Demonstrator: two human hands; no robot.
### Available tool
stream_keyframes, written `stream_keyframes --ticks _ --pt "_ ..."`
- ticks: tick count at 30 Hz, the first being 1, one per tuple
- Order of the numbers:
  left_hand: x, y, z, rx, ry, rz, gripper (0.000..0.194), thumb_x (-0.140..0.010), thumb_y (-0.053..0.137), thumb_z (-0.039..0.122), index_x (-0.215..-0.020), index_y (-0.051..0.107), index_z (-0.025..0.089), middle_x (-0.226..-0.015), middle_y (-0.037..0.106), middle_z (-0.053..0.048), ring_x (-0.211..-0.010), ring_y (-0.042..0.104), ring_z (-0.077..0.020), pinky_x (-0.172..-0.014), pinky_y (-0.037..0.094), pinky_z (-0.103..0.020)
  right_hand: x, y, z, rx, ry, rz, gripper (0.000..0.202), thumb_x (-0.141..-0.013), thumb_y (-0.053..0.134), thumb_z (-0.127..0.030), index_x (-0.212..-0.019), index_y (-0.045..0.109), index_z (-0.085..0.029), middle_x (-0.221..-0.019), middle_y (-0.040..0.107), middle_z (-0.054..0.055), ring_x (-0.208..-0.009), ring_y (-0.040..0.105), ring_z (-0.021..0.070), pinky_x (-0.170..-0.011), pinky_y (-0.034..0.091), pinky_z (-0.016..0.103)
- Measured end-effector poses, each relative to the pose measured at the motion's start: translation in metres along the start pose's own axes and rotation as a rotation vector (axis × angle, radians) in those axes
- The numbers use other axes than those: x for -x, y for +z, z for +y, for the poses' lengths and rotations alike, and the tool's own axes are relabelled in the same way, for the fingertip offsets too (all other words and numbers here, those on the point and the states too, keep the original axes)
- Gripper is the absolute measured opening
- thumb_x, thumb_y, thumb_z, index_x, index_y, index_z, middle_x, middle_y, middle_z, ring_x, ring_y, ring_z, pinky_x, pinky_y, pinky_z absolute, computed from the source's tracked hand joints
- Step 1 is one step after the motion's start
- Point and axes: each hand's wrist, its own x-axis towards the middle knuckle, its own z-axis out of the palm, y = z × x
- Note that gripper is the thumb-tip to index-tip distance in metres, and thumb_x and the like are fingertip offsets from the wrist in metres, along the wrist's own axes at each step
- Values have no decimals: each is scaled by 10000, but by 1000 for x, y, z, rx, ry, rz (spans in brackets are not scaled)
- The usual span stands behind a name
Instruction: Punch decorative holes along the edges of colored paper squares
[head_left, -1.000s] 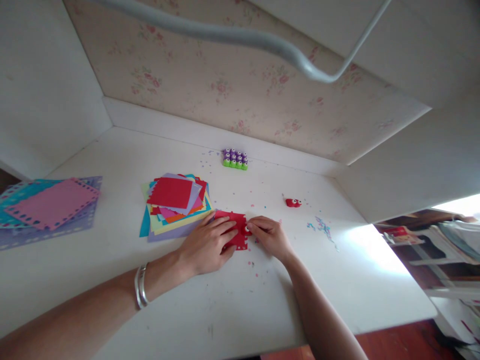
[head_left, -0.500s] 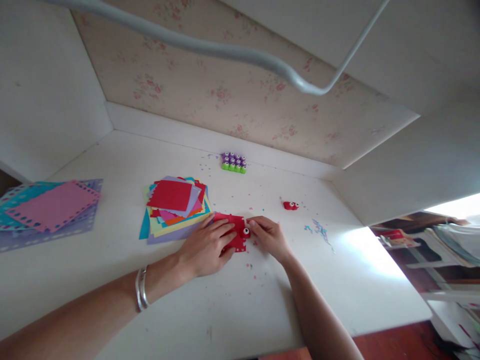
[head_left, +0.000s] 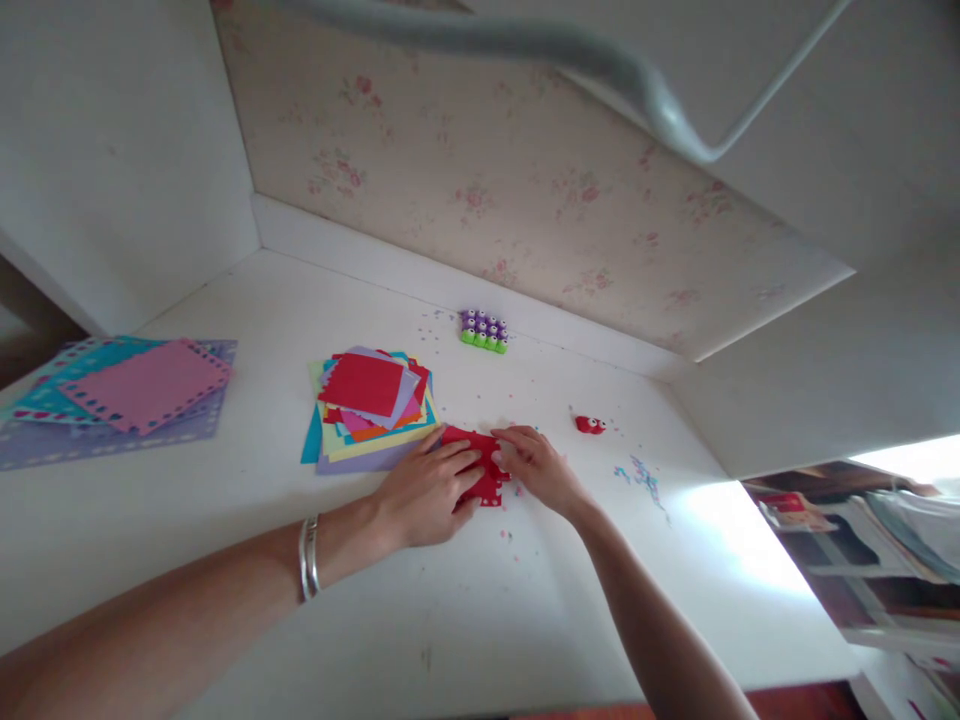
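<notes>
A small red paper (head_left: 489,490) with punched notches along its edge lies on the white desk. My left hand (head_left: 431,487) rests on its left part with the fingers spread. At the paper's right edge, my right hand (head_left: 536,465) has its fingers bent over a small red punch, which is mostly hidden under the fingertips. Just left of the hands sits a stack of coloured papers with a red sheet (head_left: 364,384) on top.
Several purple and green eyed punches (head_left: 484,332) stand near the back wall. Red punches (head_left: 590,425) sit to the right, near scattered confetti (head_left: 645,480). Punched sheets, a pink one (head_left: 150,385) on top, lie far left.
My right fingers have moved onto the red punch at the paper's edge and now cover its white eye. The whole view has shifted slightly.
</notes>
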Motion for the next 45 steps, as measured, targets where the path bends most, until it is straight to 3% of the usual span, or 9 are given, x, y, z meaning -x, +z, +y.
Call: stream_keyframes --ticks 5,11,15,20,23,26,29,40,45 --pt "1 1 -1 7 -1 10 361 -906 522 347 -1223 620 206 -1288 629 -82 -1259 505 -262 -1165 147 -484 -6 -5 -3 51 130 -105 346 -809 634 -504 -988 683 -213 -879 623 39 -764 569 169 -674 448 289" --pt "1 3 -2 17 -1 14 371 -920 499 362 -1248 602 223 -1302 623 -72 -1267 501 -260 -1163 143 -492 -2 -4 -15 80 353 -166 431 -787 600 -565 -601 482 -195 -529 385 -59 -500 319 92 -465 204 255" --pt "2 -1 0 45 -4 20 370 -909 526 354 -1251 599 233 -1294 627 -69 -1246 524 -258 -1166 147 -510 1 -2 -17 7 316 -191 495 -803 556 -581 -535 373 -207 -509 253 -73 -482 227 85 -461 162 262" --pt "-12 -15 2 151 -67 139 464 -937 508 456 -1312 556 186 -1325 605 -86 -1233 540 -228 -1164 258 -460 2 -4 -16 -11 253 -207 494 -843 512 -560 -518 445 -195 -479 257 -72 -456 221 77 -438 162 254" --pt "-30 -12 2 222 29 112 434 -939 539 397 -1306 575 168 -1362 582 -82 -1281 510 -200 -1116 376 -358 0 -4 -13 -12 184 -217 378 -848 535 -416 -557 582 -180 -474 418 -54 -465 323 78 -446 230 229" --pt "-43 0 -1 286 125 33 289 -947 539 282 -1195 667 208 -1316 623 -40 -1237 561 -183 -1077 432 -321 -2 -1 -7 -60 86 -243 178 -788 556 -229 -699 707 -201 -663 657 -35 -591 504 103 -540 357 209" --pt "-48 11 -5 340 127 25 267 -950 498 180 -1060 732 247 -1200 694 -2 -1085 659 -158 -975 513 -289 -3 2 1 -111 33 -245 231 -789 513 -174 -785 741 -212 -766 718 -29 -669 576 126 -598 402 215" --pt "-48 8 -1 370 127 36 289 -947 477 167 -1053 733 250 -1139 720 1 -1076 663 -158 -966 529 -309 -2 -1 3 -54 93 -230 217 -809 496 -193 -735 699 -176 -637 618 -30 -600 491 105 -531 342 197" --pt "-35 -3 5 232 33 50 300 -969 473 249 -1214 644 219 -1254 661 -42 -1154 616 -179 -1014 496 -335 0 -5 -5 -38 94 -203 321 -836 513 -301 -549 572 -169 -494 400 -49 -504 330 81 -458 232 215"
